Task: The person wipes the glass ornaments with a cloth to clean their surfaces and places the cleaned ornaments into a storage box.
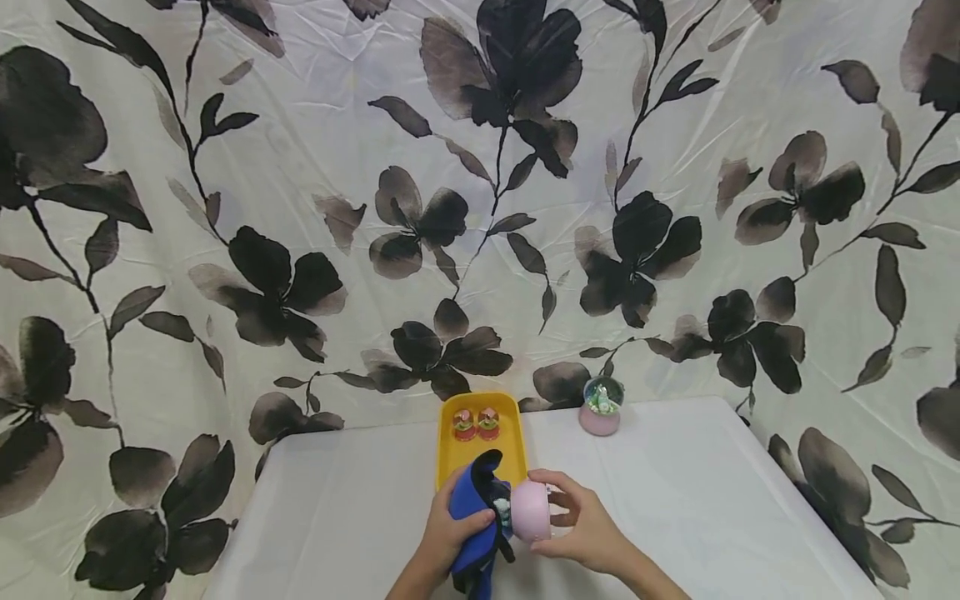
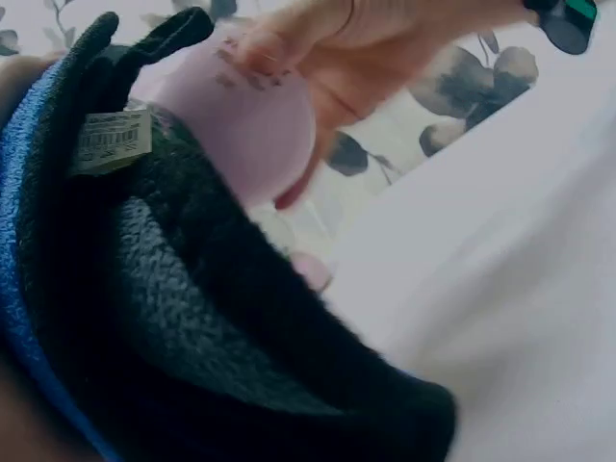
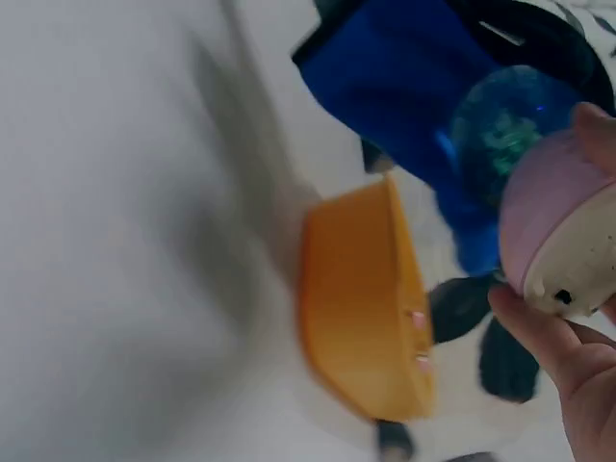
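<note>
My left hand (image 1: 447,523) grips a blue cloth (image 1: 471,508) with black edging, its thumb across the front. The left wrist view shows the cloth's dark grey inner side, with a white label (image 2: 114,140) on it. With fingers and thumb around its pink base, my right hand (image 1: 588,529) holds a snow globe (image 1: 531,511) tipped sideways. Its clear dome (image 3: 515,115), with greenish figures inside, faces the cloth and lies against or very near it. The pale underside (image 3: 582,255) of the base shows in the right wrist view.
Behind the hands, a yellow tray (image 1: 450,457) carries two small red ornaments (image 1: 476,425) at its far end. Another pink-based snow globe (image 1: 600,421) stands upright at the table's back right. A floral curtain (image 1: 480,250) hangs behind the white table (image 1: 675,483).
</note>
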Motion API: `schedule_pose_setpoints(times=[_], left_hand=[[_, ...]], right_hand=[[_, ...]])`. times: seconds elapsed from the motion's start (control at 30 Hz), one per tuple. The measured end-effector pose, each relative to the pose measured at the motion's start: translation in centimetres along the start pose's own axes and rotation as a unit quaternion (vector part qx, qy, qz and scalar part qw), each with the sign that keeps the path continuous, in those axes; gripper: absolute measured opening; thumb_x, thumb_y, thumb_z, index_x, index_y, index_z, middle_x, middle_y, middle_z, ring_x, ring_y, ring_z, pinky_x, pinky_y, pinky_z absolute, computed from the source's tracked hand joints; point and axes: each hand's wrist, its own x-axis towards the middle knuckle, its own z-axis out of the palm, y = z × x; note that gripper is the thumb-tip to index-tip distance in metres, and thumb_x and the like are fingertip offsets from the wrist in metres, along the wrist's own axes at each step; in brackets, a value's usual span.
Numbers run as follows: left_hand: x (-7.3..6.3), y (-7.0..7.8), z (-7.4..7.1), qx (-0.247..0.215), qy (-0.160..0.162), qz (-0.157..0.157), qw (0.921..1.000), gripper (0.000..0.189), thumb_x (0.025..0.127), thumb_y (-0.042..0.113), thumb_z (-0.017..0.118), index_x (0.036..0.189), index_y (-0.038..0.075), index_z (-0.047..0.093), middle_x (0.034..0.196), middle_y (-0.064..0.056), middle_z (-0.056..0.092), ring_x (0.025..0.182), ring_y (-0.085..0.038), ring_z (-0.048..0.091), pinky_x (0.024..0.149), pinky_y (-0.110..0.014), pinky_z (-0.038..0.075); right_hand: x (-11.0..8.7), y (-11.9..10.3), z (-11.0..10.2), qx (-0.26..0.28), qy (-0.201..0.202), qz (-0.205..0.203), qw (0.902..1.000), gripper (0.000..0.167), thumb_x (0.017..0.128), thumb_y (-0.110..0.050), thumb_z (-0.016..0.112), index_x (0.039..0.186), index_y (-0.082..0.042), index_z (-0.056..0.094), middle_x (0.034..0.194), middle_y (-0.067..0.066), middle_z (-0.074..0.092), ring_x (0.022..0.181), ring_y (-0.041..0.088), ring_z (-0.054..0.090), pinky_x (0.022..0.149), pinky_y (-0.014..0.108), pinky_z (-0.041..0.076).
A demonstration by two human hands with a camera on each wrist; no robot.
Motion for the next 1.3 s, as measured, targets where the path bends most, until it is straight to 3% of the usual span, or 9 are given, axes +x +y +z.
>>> schedule_pose_setpoints(times=[0.1, 0.23, 0.37, 0.43, 0.53, 0.73, 0.9, 1.1, 1.3], left_hand=[[0.1, 0.1, -0.2, -0.018, -0.035, -0.025, 0.9989, 0.064, 0.088, 0.031, 0.068, 0.143, 0.012, 0.043, 0.125, -0.012, 0.056, 0.111, -0.028, 0.054, 0.09, -0.042, 0.046], [0.2, -0.1, -0.6, -0.053, -0.084, -0.053, 0.9937, 0.058, 0.094, 0.034, 0.057, 0.144, 0.008, 0.04, 0.123, -0.013, 0.055, 0.107, -0.025, 0.055, 0.087, -0.036, 0.045], [0.2, -0.6, -1.1, -0.057, -0.111, -0.06, 0.9904, 0.054, 0.101, 0.039, 0.043, 0.143, 0.004, 0.039, 0.122, -0.013, 0.053, 0.106, -0.023, 0.052, 0.088, -0.034, 0.041], [0.1, -0.7, -1.2, -0.053, -0.115, -0.068, 0.9896, 0.054, 0.102, 0.04, 0.039, 0.143, 0.005, 0.038, 0.122, -0.011, 0.053, 0.106, -0.022, 0.051, 0.087, -0.034, 0.041], [0.2, -0.6, -1.0, -0.045, -0.117, -0.067, 0.9899, 0.052, 0.101, 0.037, 0.044, 0.144, 0.008, 0.039, 0.127, -0.011, 0.052, 0.109, -0.024, 0.052, 0.088, -0.037, 0.042], [0.5, 0.3, 0.0, 0.008, -0.09, -0.033, 0.9953, 0.056, 0.092, 0.034, 0.064, 0.141, 0.016, 0.046, 0.133, -0.011, 0.05, 0.115, -0.029, 0.05, 0.092, -0.048, 0.044], [0.0, 0.7, 0.2, 0.065, -0.081, -0.022, 0.9944, 0.062, 0.083, 0.033, 0.076, 0.138, 0.022, 0.049, 0.133, -0.012, 0.05, 0.112, -0.031, 0.051, 0.087, -0.052, 0.047], [-0.3, 0.9, 0.0, 0.097, -0.073, 0.012, 0.9926, 0.071, 0.074, 0.032, 0.085, 0.135, 0.029, 0.05, 0.132, -0.012, 0.051, 0.113, -0.035, 0.05, 0.087, -0.054, 0.047], [-0.5, 0.7, -0.2, 0.041, -0.047, 0.056, 0.9965, 0.073, 0.071, 0.025, 0.087, 0.135, 0.027, 0.051, 0.131, -0.01, 0.053, 0.115, -0.034, 0.049, 0.089, -0.052, 0.045]], right_hand=[[0.4, -1.5, -0.4, -0.199, -0.037, -0.108, 0.9734, 0.075, 0.067, -0.021, 0.09, 0.133, -0.018, 0.054, 0.139, 0.005, 0.049, 0.119, 0.027, 0.055, 0.084, 0.034, 0.053], [1.0, -3.2, -0.6, -0.404, -0.093, -0.238, 0.8781, 0.079, 0.062, -0.029, 0.093, 0.131, -0.024, 0.057, 0.138, -0.003, 0.051, 0.123, 0.019, 0.051, 0.088, 0.032, 0.051], [1.6, -3.8, -0.4, -0.488, -0.127, -0.325, 0.8, 0.082, 0.056, -0.021, 0.094, 0.129, -0.021, 0.058, 0.135, -0.002, 0.054, 0.119, 0.017, 0.051, 0.087, 0.026, 0.05], [1.7, -3.7, -0.5, -0.494, -0.133, -0.355, 0.7827, 0.084, 0.053, -0.017, 0.095, 0.129, -0.019, 0.058, 0.133, -0.001, 0.055, 0.116, 0.019, 0.052, 0.089, 0.026, 0.049], [1.7, -3.3, -1.1, -0.456, -0.129, -0.354, 0.8063, 0.085, 0.053, -0.017, 0.095, 0.129, -0.016, 0.058, 0.132, 0.003, 0.056, 0.117, 0.023, 0.054, 0.093, 0.031, 0.048], [1.7, -2.1, -2.7, -0.263, -0.095, -0.173, 0.9442, 0.077, 0.062, -0.03, 0.092, 0.131, -0.018, 0.058, 0.133, 0.005, 0.058, 0.121, 0.022, 0.055, 0.091, 0.036, 0.049], [1.5, -0.8, -3.4, -0.096, -0.071, -0.017, 0.9927, 0.074, 0.065, -0.02, 0.092, 0.13, -0.011, 0.059, 0.128, 0.008, 0.061, 0.109, 0.025, 0.063, 0.083, 0.035, 0.053], [1.4, 0.2, -3.4, 0.112, -0.059, 0.134, 0.9829, 0.072, 0.076, -0.007, 0.081, 0.138, 0.004, 0.045, 0.127, 0.017, 0.056, 0.104, 0.032, 0.063, 0.083, 0.044, 0.053], [0.3, 1.1, -1.4, 0.314, -0.024, 0.247, 0.9164, 0.066, 0.085, -0.009, 0.069, 0.144, -0.001, 0.039, 0.128, 0.013, 0.056, 0.11, 0.025, 0.057, 0.093, 0.039, 0.048]])
